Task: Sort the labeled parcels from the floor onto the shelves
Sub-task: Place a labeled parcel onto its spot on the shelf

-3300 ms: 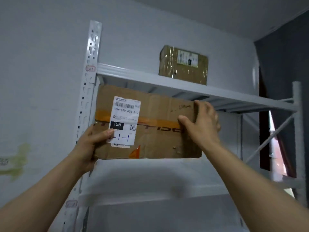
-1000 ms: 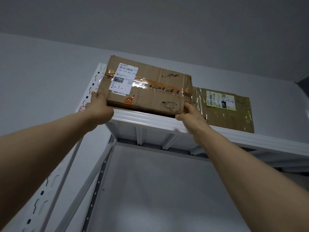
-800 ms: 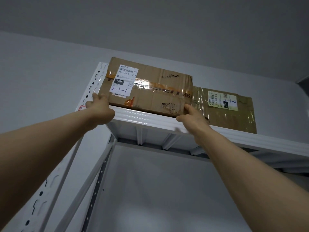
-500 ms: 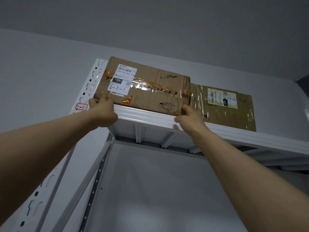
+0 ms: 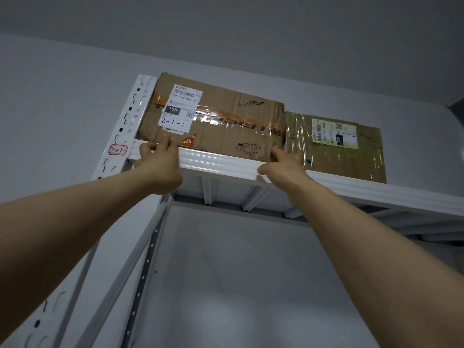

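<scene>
The shelf's front lip (image 5: 218,164) hides the bottom edge of the parcel marked 2-1-1 (image 5: 226,126). The left hand (image 5: 160,167) covers the strip under its label (image 5: 183,111). The right hand (image 5: 283,167) covers its lower right corner and the near corner of the parcel marked 2-1-2 (image 5: 351,159) — whether the 2 boxes touch there cannot be told. The label's small print is unreadable. Both forearms and the upright (image 5: 125,126) run off the frame edges.

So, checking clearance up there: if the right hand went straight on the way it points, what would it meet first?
The right hand would likely meet the 2-1-1 box first; its fingertips seem to touch it.
</scene>
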